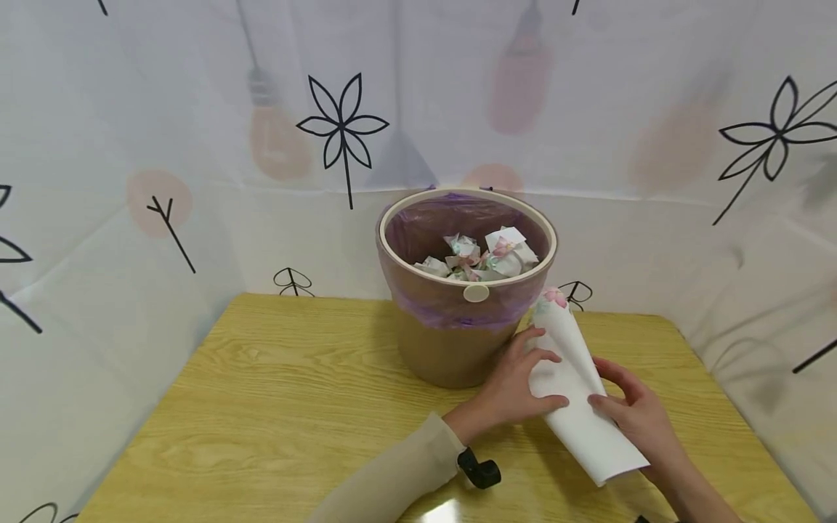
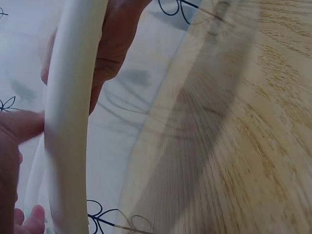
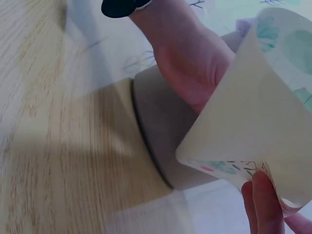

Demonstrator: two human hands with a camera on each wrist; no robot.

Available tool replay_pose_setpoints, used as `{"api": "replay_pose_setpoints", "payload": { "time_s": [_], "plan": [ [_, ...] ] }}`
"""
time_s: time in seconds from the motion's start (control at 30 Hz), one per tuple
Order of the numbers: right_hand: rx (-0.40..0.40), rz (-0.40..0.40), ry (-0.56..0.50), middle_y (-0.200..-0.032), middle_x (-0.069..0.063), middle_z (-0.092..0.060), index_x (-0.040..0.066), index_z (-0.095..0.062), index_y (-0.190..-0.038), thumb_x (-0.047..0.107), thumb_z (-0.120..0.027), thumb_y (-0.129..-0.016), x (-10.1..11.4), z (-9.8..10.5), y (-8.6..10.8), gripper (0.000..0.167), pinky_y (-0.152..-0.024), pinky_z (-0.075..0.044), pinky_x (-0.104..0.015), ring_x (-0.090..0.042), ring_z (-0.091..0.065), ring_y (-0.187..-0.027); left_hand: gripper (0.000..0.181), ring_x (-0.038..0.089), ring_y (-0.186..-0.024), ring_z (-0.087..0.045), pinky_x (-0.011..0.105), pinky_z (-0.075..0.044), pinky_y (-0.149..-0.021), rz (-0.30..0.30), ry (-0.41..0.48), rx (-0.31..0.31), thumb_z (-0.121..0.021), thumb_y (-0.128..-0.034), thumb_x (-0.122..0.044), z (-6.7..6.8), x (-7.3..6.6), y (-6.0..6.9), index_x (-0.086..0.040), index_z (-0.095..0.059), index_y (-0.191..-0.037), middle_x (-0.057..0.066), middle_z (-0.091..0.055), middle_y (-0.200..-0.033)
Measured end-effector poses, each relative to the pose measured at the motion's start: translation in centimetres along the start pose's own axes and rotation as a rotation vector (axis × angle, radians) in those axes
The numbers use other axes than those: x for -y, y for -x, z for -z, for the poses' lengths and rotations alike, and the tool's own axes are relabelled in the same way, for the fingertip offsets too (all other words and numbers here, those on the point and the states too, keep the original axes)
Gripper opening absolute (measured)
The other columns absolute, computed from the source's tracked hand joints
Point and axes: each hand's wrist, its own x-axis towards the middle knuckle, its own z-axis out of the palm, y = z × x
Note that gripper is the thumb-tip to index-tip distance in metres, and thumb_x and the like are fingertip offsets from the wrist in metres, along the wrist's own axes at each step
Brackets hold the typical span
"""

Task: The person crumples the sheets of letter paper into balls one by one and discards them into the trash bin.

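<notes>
A sheet of paper (image 1: 572, 385), white outside with a pink and green floral print inside, is bent into a loose tube and held at a slant right of the bin. My left hand (image 1: 506, 385) touches its left side with thumb and fingers spread apart. On the right edge, my right hand (image 1: 637, 418) pinches the paper between thumb and fingers. In the right wrist view the paper (image 3: 253, 112) flares like a cone, the print showing within, and hides the left fingers. The left wrist view shows the rolled paper (image 2: 73, 112) between both hands.
A beige waste bin (image 1: 445, 356) with a purple liner (image 1: 428, 305) stands at the table's back. Several crumpled floral papers (image 1: 500, 254) lie in it. The wooden table (image 1: 281, 407) reaches a patterned cloth backdrop (image 1: 196, 102) behind.
</notes>
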Motion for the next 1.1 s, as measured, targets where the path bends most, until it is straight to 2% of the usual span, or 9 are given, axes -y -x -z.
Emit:
{"api": "replay_pose_setpoints", "payload": {
  "time_s": [0.1, 0.27, 0.4, 0.53, 0.67, 0.87, 0.97, 1.1],
  "plan": [
    [-0.033, 0.01, -0.004, -0.106, 0.014, -0.067, 0.025, -0.05, -0.141, 0.006, -0.064, -0.097, 0.0, 0.2, 0.1, 0.05, -0.058, -0.059, -0.042, -0.022, -0.071, -0.076, 0.043, 0.014, -0.14, -0.032, 0.023, -0.03, -0.109, -0.014, -0.041, 0.048, -0.083, -0.0804, -0.043, 0.2, -0.2, 0.3, -0.022, -0.065, -0.114, 0.001, -0.039, -0.147],
    [-0.06, 0.062, -0.002, -0.122, 0.019, -0.055, 0.023, -0.046, -0.145, 0.006, -0.064, -0.097, 0.0, 0.4, 0.2, 0.054, -0.06, -0.059, -0.039, -0.014, -0.071, -0.082, 0.049, 0.011, -0.134, -0.037, 0.02, -0.029, -0.108, -0.011, -0.109, 0.112, -0.078, -0.0823, -0.051, 0.4, -0.4, 0.7, -0.024, -0.063, -0.12, -0.003, -0.044, -0.142],
    [-0.038, 0.088, -0.111, -0.123, 0.015, -0.056, 0.025, -0.046, -0.144, 0.001, -0.06, -0.098, -0.3, 0.2, 0.4, 0.053, -0.062, -0.059, -0.037, -0.013, -0.07, -0.086, 0.056, 0.011, -0.139, -0.036, 0.022, -0.028, -0.111, 0.002, -0.109, 0.125, -0.078, -0.0827, -0.051, 0.4, -0.4, 0.7, -0.023, -0.061, -0.129, -0.003, -0.046, -0.146],
    [0.001, 0.112, -0.282, -0.121, 0.01, -0.059, 0.027, -0.047, -0.142, -0.006, -0.054, -0.099, -0.6, -0.3, 0.4, 0.054, -0.066, -0.059, -0.036, -0.014, -0.068, -0.091, 0.062, 0.009, -0.142, -0.033, 0.023, -0.028, -0.112, 0.032, -0.043, 0.15, -0.078, -0.0843, -0.046, 0.4, -0.1, 0.7, -0.021, -0.057, -0.137, -0.005, -0.043, -0.152],
    [0.042, 0.112, -0.443, -0.121, 0.008, -0.062, 0.029, -0.05, -0.14, -0.007, -0.05, -0.1, -1.2, -1.0, 0.5, 0.054, -0.071, -0.059, -0.035, -0.013, -0.066, -0.099, 0.065, 0.009, -0.141, -0.035, 0.024, -0.029, -0.112, 0.029, 0.049, 0.173, -0.078, -0.0865, -0.039, 0.7, 0.1, 0.7, -0.019, -0.053, -0.143, -0.003, -0.042, -0.154],
    [0.133, 0.144, -0.615, -0.122, 0.005, -0.064, 0.029, -0.051, -0.14, -0.009, -0.044, -0.102, -1.9, -2.1, 0.6, 0.055, -0.075, -0.059, -0.037, -0.015, -0.065, -0.103, 0.071, 0.009, -0.137, -0.039, 0.024, -0.034, -0.108, 0.06, 0.183, 0.196, -0.08, -0.0852, -0.036, 1.1, 0.3, 0.8, -0.021, -0.049, -0.146, -0.004, -0.044, -0.152],
    [0.175, 0.153, -0.669, -0.123, 0.003, -0.063, 0.029, -0.051, -0.142, -0.009, -0.042, -0.102, -2.0, -2.6, 0.5, 0.055, -0.077, -0.059, -0.038, -0.017, -0.065, -0.105, 0.072, 0.008, -0.134, -0.042, 0.024, -0.036, -0.106, 0.071, 0.22, 0.184, -0.082, -0.0833, -0.034, 1.2, 0.3, 0.8, -0.022, -0.049, -0.146, -0.006, -0.046, -0.15],
    [0.221, 0.137, -0.739, -0.123, 0.0, -0.063, 0.027, -0.054, -0.141, -0.009, -0.04, -0.103, -2.0, -3.3, 0.3, 0.055, -0.078, -0.059, -0.037, -0.019, -0.064, -0.106, 0.072, 0.006, -0.132, -0.043, 0.024, -0.036, -0.106, 0.076, 0.245, 0.138, -0.085, -0.0808, -0.032, 1.1, 0.3, 0.8, -0.024, -0.053, -0.144, -0.007, -0.049, -0.147]
  ]
}}
